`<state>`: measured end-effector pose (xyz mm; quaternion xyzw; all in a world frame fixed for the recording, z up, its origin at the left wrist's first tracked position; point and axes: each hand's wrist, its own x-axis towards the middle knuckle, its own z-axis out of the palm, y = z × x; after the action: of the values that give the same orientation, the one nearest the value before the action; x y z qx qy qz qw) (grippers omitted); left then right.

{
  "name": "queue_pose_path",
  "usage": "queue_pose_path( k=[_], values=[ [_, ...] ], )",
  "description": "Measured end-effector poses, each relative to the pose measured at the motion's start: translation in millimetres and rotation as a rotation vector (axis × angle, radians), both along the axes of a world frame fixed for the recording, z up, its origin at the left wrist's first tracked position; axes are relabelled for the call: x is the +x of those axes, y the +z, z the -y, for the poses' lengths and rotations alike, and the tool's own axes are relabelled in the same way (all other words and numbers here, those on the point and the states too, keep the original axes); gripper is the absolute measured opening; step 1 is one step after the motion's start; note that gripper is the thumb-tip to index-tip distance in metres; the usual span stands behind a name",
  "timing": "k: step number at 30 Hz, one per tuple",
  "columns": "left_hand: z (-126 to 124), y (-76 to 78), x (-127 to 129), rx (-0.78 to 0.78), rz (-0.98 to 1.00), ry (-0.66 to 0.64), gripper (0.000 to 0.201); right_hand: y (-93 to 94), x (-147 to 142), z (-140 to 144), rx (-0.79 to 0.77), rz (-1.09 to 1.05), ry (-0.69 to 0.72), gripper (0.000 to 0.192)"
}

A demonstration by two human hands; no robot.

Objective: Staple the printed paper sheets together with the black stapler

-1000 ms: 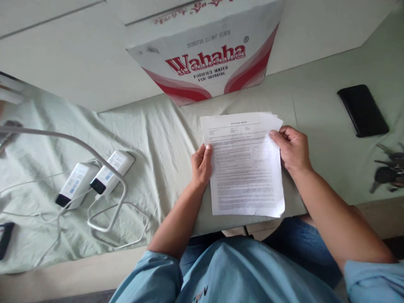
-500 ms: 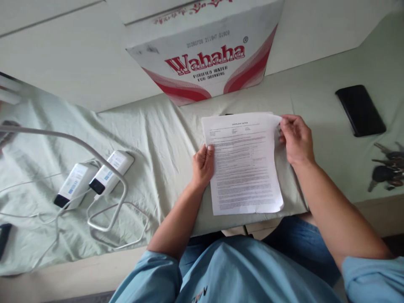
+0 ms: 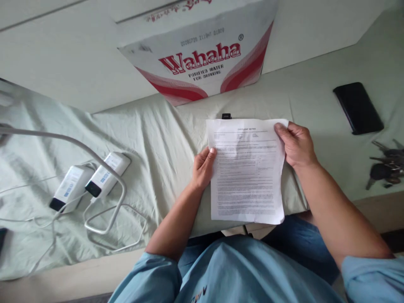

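Printed sheets of paper (image 3: pixel 246 176), headed "Overleaf Notes", are held up in front of me over the table's near edge. My left hand (image 3: pixel 204 166) grips their left side, thumb on the front and fingers behind. At the top right corner my right hand (image 3: pixel 296 141) pinches the paper, its thumb lying on the printed face. The lower right corner is slightly curled. How many sheets there are I cannot tell. A small black object (image 3: pixel 226 116) shows just beyond the paper's top edge, mostly hidden by it.
A Wahaha water carton (image 3: pixel 202 63) stands at the back against the wall. On the right lie a black phone (image 3: pixel 359 107) and a bunch of keys (image 3: pixel 386 164). Two white power banks (image 3: pixel 109 172) with cables (image 3: pixel 121 210) rest on the green cloth (image 3: pixel 164 147) at left.
The paper has shifted slightly right and toward me, uncovering more of the black object. My right thumb has come onto the front of the top right corner.
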<state>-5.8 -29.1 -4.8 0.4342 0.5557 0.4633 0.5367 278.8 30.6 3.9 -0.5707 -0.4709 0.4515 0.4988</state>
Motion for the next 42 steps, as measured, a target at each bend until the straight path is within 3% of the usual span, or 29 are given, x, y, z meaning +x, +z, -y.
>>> queue_pose_path(
  k=[5, 9, 12, 16, 22, 30, 34, 37, 42],
  values=[
    [-2, 0.0, 3, 0.066, 0.045, 0.093, 0.054, 9.6, 2, 10, 0.028, 0.346, 0.079, 0.056],
    [-5, 2.8, 4, 0.097, -0.128, 0.101, 0.053, 21.8, 1, 14, 0.054, 0.536, 0.142, 0.055],
    [-8, 4.1, 5, 0.097, -0.316, 0.114, 0.045, 23.8, 2, 14, 0.014, 0.6, 0.172, 0.05],
    [-11, 5.6, 7, 0.056, -0.427, 0.143, 0.026, 20.2, 6, 11, -0.065, 0.65, 0.244, 0.047],
    [-14, 12.8, 2, -0.019, -0.522, 0.023, 0.021, 23.7, 10, 9, -0.159, 0.728, 0.341, 0.047],
    [-35, 16.1, 13, 0.051, -0.715, -0.004, 0.02, 23.8, 12, 7, -0.118, 0.805, 0.199, 0.052],
    [-46, 13.6, 25, 0.091, -0.68, 0.002, 0.022, 22.1, 19, 0, -0.112, 0.804, 0.112, 0.053],
    [-48, 9.7, 29, 0.056, -0.6, 0.079, 0.01, 22.7, 24, -4, -0.12, 0.794, 0.099, 0.053],
    [-46, 3.4, 29, 0.075, -0.575, 0.197, 0.011, 24.4, 25, -5, -0.139, 0.806, 0.093, 0.056]
  ],
)
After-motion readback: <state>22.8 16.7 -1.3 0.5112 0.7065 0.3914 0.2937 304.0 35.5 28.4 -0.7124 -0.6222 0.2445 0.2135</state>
